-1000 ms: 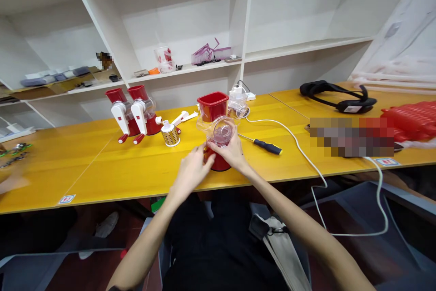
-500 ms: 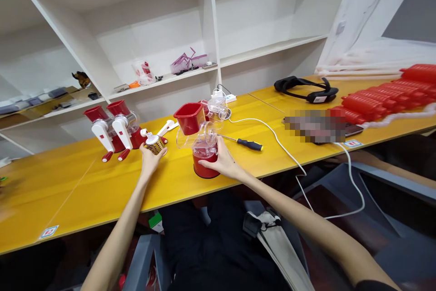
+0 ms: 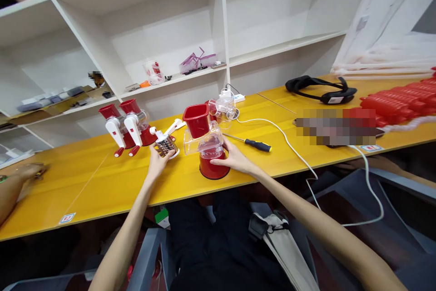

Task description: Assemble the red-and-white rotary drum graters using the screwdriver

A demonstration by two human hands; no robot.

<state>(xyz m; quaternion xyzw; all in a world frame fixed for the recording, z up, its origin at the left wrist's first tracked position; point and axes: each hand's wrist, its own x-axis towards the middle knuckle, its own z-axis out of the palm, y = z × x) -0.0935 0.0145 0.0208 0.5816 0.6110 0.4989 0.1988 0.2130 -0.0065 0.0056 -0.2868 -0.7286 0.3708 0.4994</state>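
Observation:
My left hand (image 3: 157,162) is closed around a metal grater drum (image 3: 166,145), its white hub towards the shelves and its white rim to the right, close to the table. With my right hand (image 3: 237,157) I grip the red base of a rotary grater (image 3: 214,167) from the right. That grater stands upright, with a clear body and a red square hopper (image 3: 196,120) on top. The drum is apart from it, on its left. Behind the drum lies a white crank handle (image 3: 177,125). Two assembled rotary graters (image 3: 117,134) with white cranks stand further left.
A screwdriver (image 3: 258,145) and a white cable (image 3: 284,136) lie right of the grater. Behind it stands another clear grater body (image 3: 223,108). A black headset (image 3: 320,90) and red parts (image 3: 402,100) are at right. Another person's hand (image 3: 32,171) rests at far left.
My view has shifted left, so things appear further right. The drum has turned slightly in my left hand, its white rim now showing more. My right hand stays on the base.

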